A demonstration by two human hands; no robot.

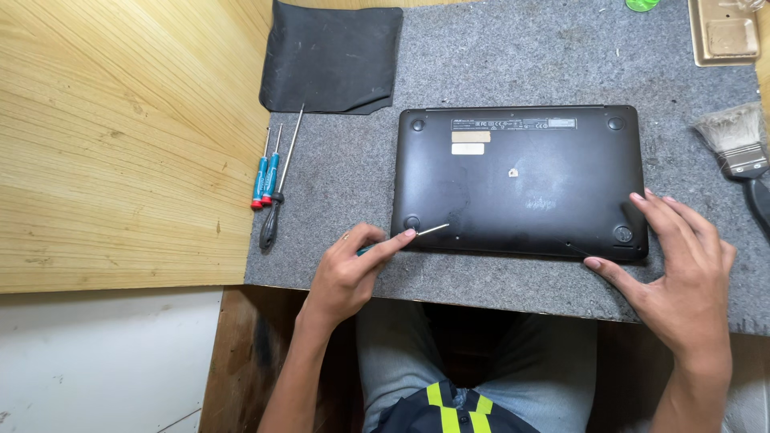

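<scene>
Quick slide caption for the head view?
Left hand angles a small screwdriver onto the upturned black laptop; right hand steadies it.

Your laptop (520,183) lies upside down on the mat (497,64); three screwdrivers (271,188) lie to its left, a folded cloth (330,56) behind them; a brush (742,144) lies right. Behind the brush sits what may be a tray (724,32).

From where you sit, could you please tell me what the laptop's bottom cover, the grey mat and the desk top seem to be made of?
Laptop's bottom cover: probably matte black plastic, going by its dull sheen and scuff marks.
Grey mat: looks like felt, with a fuzzy, mottled surface.
Desk top: light wood or wood-look laminate, showing grain lines; which one I cannot tell.
</scene>
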